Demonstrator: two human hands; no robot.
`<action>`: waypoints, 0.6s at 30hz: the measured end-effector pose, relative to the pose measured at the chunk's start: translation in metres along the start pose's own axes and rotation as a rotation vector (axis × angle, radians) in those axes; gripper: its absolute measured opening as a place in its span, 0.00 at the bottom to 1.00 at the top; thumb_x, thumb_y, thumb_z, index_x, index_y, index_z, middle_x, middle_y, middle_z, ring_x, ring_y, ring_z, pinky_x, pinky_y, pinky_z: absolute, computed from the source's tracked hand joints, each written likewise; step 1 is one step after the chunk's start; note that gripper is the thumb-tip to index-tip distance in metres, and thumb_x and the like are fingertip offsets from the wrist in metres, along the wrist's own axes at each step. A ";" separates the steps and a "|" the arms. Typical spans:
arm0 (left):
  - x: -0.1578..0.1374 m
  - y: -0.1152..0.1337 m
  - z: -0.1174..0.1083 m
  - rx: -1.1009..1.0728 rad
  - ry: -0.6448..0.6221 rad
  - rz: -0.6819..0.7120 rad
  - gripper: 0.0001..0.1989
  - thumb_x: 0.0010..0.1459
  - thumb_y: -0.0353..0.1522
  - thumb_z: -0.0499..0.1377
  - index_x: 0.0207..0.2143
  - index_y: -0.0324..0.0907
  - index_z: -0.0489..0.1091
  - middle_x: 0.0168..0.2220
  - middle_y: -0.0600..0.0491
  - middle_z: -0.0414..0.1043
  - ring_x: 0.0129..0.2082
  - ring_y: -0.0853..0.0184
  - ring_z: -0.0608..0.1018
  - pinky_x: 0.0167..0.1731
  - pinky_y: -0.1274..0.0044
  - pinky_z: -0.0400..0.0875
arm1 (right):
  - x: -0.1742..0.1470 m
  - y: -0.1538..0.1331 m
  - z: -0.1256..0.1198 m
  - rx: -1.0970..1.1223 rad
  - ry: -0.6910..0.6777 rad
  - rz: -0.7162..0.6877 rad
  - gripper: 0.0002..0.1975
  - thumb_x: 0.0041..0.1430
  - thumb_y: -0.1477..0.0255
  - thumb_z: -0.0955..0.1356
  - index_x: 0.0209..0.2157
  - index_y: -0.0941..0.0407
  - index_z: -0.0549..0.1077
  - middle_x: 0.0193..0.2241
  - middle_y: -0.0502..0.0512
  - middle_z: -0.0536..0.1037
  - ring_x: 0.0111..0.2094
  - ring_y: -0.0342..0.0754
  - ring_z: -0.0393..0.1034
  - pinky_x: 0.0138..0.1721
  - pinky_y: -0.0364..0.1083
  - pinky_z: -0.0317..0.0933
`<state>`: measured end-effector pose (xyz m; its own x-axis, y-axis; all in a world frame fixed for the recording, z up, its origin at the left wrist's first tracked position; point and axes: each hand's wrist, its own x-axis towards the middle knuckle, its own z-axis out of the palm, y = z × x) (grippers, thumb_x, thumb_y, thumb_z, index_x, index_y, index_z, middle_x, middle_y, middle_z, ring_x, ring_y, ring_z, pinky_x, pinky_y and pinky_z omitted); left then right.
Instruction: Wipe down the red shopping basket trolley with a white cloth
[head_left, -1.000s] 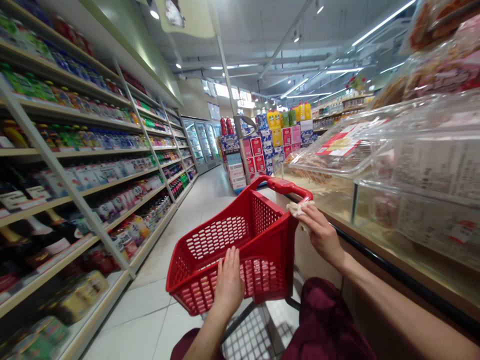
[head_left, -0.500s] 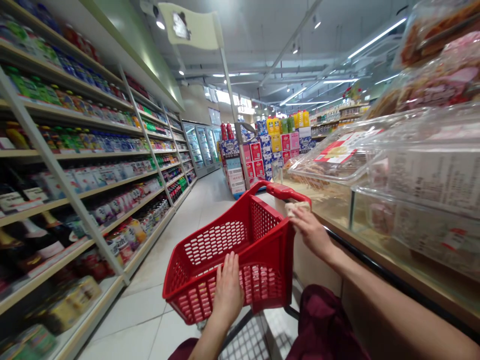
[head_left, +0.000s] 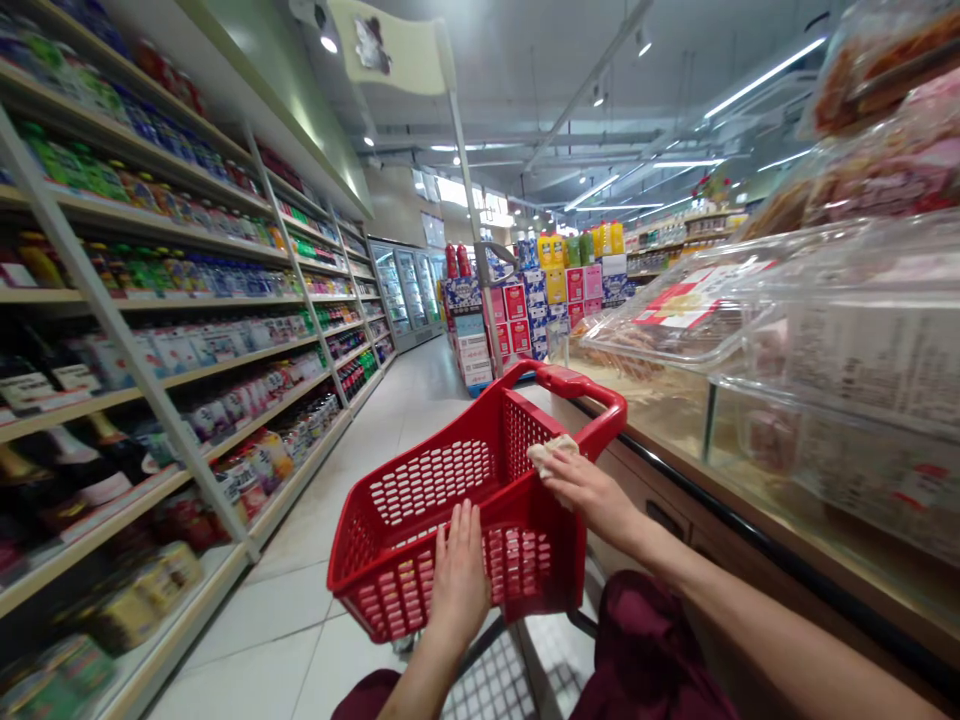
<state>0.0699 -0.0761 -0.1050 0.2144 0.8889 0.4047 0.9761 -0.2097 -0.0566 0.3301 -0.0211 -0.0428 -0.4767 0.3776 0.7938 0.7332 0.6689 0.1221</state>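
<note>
A red shopping basket (head_left: 450,500) sits tilted in a supermarket aisle. The left hand (head_left: 459,580) lies flat, fingers spread, against its near wall. The right hand (head_left: 592,490) pinches a pale cloth (head_left: 551,450) against the basket's right rim, below the handle (head_left: 577,385).

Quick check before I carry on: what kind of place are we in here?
Most likely a supermarket aisle: stocked shelves on the left, a red basket under both hands, and a glass food counter on the right.
</note>
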 end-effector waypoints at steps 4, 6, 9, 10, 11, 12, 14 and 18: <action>0.000 0.000 0.000 0.009 -0.016 -0.001 0.39 0.39 0.20 0.45 0.58 0.33 0.42 0.61 0.47 0.41 0.61 0.64 0.43 0.57 0.66 0.46 | 0.004 0.015 -0.009 -0.084 0.139 0.216 0.17 0.57 0.79 0.57 0.43 0.55 0.71 0.49 0.58 0.68 0.55 0.51 0.54 0.53 0.56 0.52; 0.000 0.001 0.001 0.011 0.002 -0.004 0.39 0.40 0.20 0.45 0.58 0.32 0.42 0.61 0.47 0.40 0.61 0.64 0.42 0.57 0.66 0.45 | 0.004 0.019 -0.008 -0.115 0.184 0.296 0.17 0.57 0.80 0.57 0.43 0.56 0.71 0.49 0.59 0.68 0.55 0.51 0.55 0.53 0.57 0.53; -0.001 0.000 0.004 0.021 0.013 -0.001 0.38 0.41 0.21 0.45 0.58 0.32 0.42 0.61 0.47 0.39 0.61 0.63 0.41 0.57 0.65 0.44 | 0.000 -0.004 0.007 -0.041 0.086 0.152 0.16 0.58 0.79 0.57 0.42 0.54 0.72 0.49 0.57 0.68 0.54 0.49 0.56 0.52 0.54 0.56; -0.001 -0.001 0.005 0.024 0.006 0.003 0.38 0.41 0.21 0.45 0.58 0.33 0.42 0.61 0.47 0.39 0.61 0.63 0.41 0.57 0.65 0.44 | -0.002 -0.012 0.012 -0.006 0.042 0.074 0.15 0.58 0.78 0.58 0.41 0.53 0.72 0.49 0.55 0.68 0.54 0.49 0.56 0.52 0.53 0.56; -0.001 -0.002 0.006 0.025 -0.001 0.007 0.38 0.40 0.21 0.45 0.58 0.33 0.41 0.61 0.47 0.38 0.61 0.63 0.41 0.57 0.65 0.45 | -0.003 -0.018 0.016 0.019 0.011 0.015 0.14 0.58 0.77 0.59 0.41 0.53 0.72 0.49 0.54 0.69 0.54 0.49 0.56 0.52 0.53 0.56; -0.001 -0.002 0.006 0.025 -0.009 0.012 0.39 0.40 0.21 0.45 0.58 0.33 0.41 0.61 0.48 0.38 0.61 0.63 0.41 0.57 0.66 0.45 | -0.003 -0.020 0.017 0.029 0.000 -0.011 0.14 0.58 0.76 0.59 0.41 0.53 0.72 0.49 0.54 0.69 0.54 0.49 0.55 0.52 0.53 0.56; -0.001 -0.003 0.007 0.018 -0.017 0.016 0.39 0.40 0.21 0.45 0.59 0.34 0.41 0.61 0.48 0.38 0.61 0.64 0.41 0.57 0.66 0.45 | -0.002 -0.012 0.012 -0.003 0.047 0.056 0.15 0.58 0.77 0.58 0.43 0.54 0.71 0.49 0.56 0.68 0.55 0.49 0.54 0.53 0.54 0.55; -0.001 0.000 0.006 0.000 -0.009 -0.002 0.38 0.41 0.22 0.46 0.58 0.33 0.41 0.61 0.47 0.38 0.61 0.63 0.41 0.57 0.66 0.44 | -0.001 0.007 0.002 -0.098 0.165 0.270 0.18 0.58 0.80 0.56 0.45 0.56 0.70 0.51 0.59 0.66 0.56 0.51 0.53 0.54 0.56 0.52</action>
<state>0.0702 -0.0743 -0.1105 0.2129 0.8931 0.3963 0.9765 -0.2080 -0.0559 0.3346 -0.0153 -0.0439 -0.1794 0.4188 0.8902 0.8694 0.4910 -0.0558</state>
